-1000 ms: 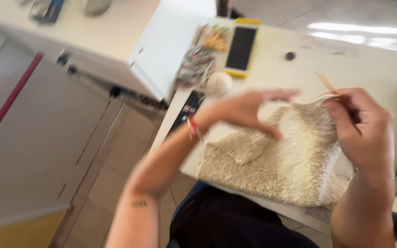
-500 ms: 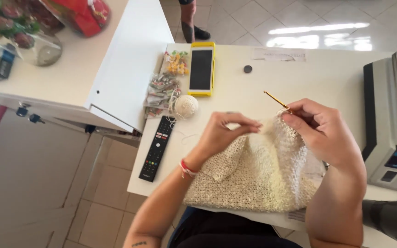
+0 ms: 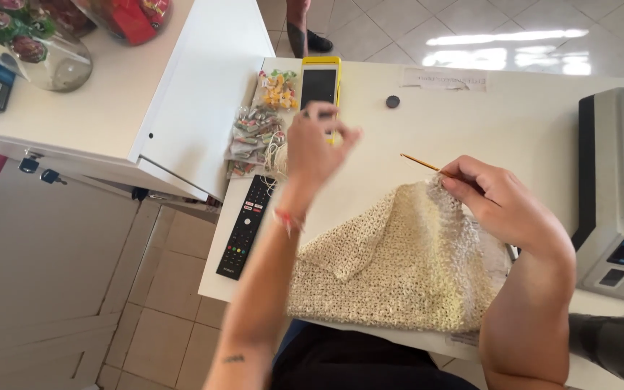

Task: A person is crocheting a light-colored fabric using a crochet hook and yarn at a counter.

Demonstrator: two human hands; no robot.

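your right hand (image 3: 503, 206) pinches a hook (image 3: 420, 162) at the knit (image 3: 399, 267) on the white tabletop (image 3: 514, 123); left hand (image 3: 317, 144) pinches yarn above a remote (image 3: 247, 225); tiled floor (image 3: 175, 296) below

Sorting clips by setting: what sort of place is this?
Probably a small shop counter: a weighing scale, packets of sweets and candy jars surround the crochet piece.

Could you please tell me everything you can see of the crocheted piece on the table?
The crocheted piece is cream yarn in an open, netted stitch. It lies spread over the white table's near edge, its left corner folded over. The right hand grips its upper edge and holds a golden crochet hook. The left hand is lifted clear of it.
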